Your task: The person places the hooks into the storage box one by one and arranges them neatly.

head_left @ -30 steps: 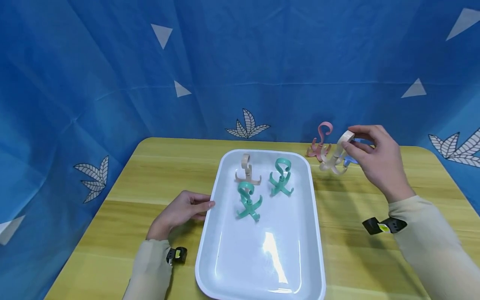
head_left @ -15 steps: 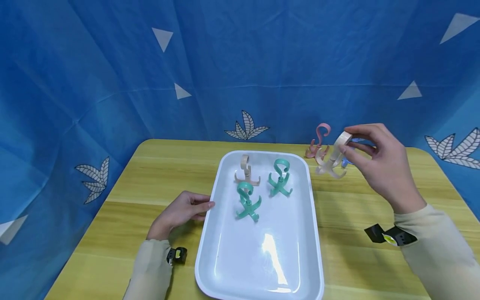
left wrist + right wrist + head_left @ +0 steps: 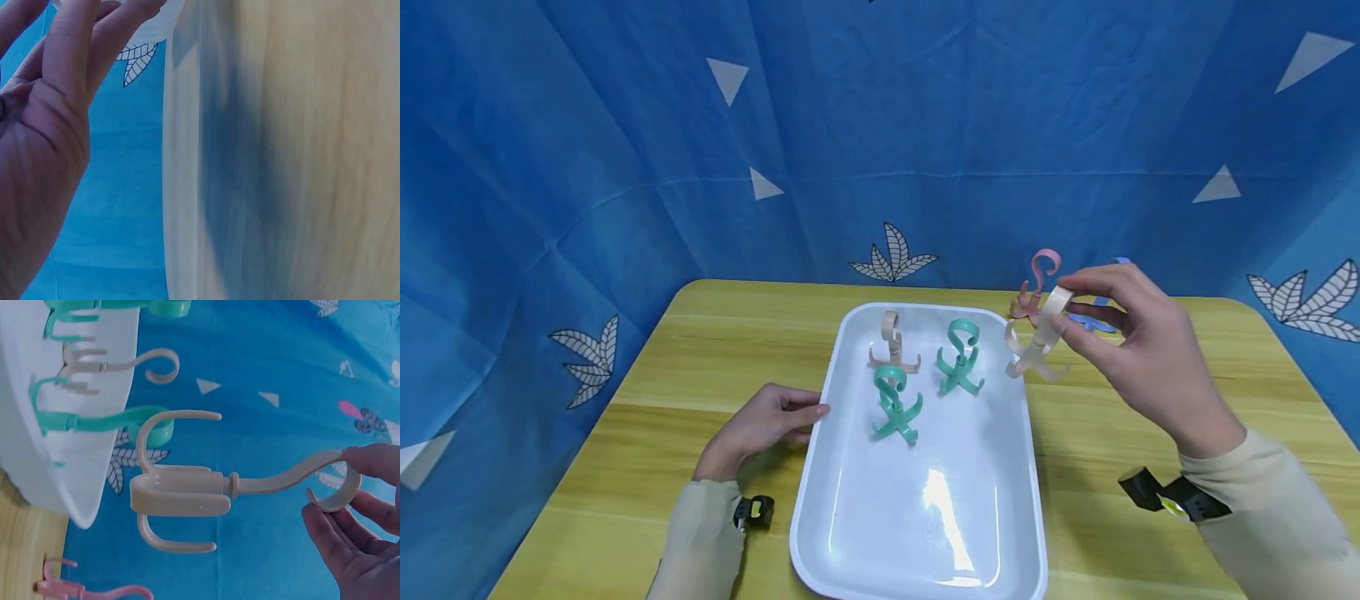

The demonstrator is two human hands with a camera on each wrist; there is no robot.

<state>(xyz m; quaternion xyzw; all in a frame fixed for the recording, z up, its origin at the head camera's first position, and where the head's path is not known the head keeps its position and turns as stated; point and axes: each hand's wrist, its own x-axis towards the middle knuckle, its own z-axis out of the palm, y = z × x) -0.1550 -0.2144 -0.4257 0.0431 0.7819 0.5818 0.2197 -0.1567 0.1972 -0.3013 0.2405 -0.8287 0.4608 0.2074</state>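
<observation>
My right hand (image 3: 1138, 354) pinches the curved top of a beige multi-prong hanging hook (image 3: 1047, 333), above the right rim of a white tray (image 3: 917, 492). In the right wrist view this hook (image 3: 181, 494) has its prongs pointing away from the fingers. My left hand (image 3: 767, 425) grips the tray's left rim, thumb on the edge; in the left wrist view its fingers (image 3: 69, 44) meet the tray's outer side. Standing in the tray are a beige hook (image 3: 892, 342), a green hook (image 3: 959, 358) and a nearer green hook (image 3: 895, 408).
A pink hook (image 3: 1037, 283) stands on the wooden table (image 3: 700, 358) behind the held hook. Partly hidden by my right hand is a blue hook (image 3: 1092, 321). A blue patterned cloth (image 3: 925, 108) hangs behind the table.
My right hand has moved left and toward the tray with the beige hook, uncovering more of the blue hook. My left hand stays at the tray's rim.
</observation>
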